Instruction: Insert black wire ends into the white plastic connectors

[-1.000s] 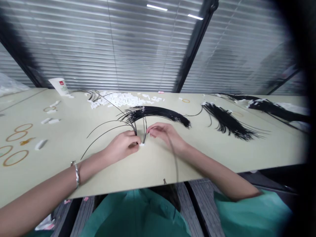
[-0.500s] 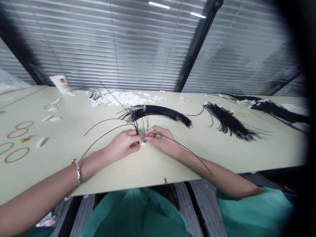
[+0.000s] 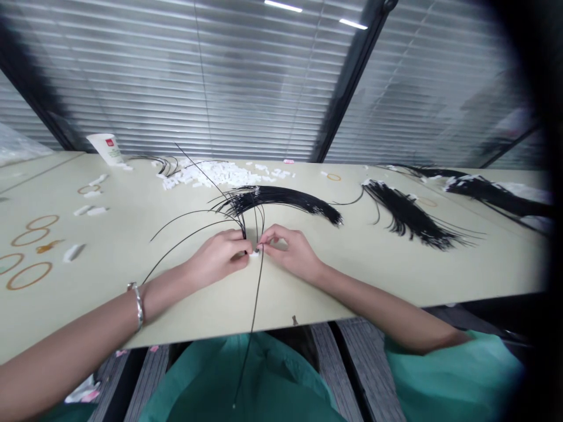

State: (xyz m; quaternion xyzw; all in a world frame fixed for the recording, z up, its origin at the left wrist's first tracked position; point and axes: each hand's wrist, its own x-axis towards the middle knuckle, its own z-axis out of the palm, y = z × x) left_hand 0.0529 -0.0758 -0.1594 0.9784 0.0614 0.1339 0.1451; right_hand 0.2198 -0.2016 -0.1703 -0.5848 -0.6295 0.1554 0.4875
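Near the table's front middle, my left hand [image 3: 224, 253] is closed around a small white connector [image 3: 254, 254] and the black wires rising from it. Several of these wires [image 3: 189, 236] fan out up and to the left. The fingertips of my right hand [image 3: 285, 249] pinch one black wire [image 3: 253, 319] close to the connector. That wire's free length hangs down over the table edge in front of the green top. Just beyond my hands lies a thick bundle of black wires [image 3: 285, 196]. Fingers hide most of the connector.
A heap of white connectors [image 3: 211, 174] lies at the back beside a paper cup [image 3: 105, 149]. More black wire bundles [image 3: 413, 217] are on the right. Rubber bands [image 3: 30, 275] and a few loose white pieces [image 3: 73, 252] lie at left. Blinds [image 3: 176, 82] stand behind the table.
The wire in my right hand has swung from lying along the right forearm to hanging down toward my lap. My left hand stays in place on the connector.
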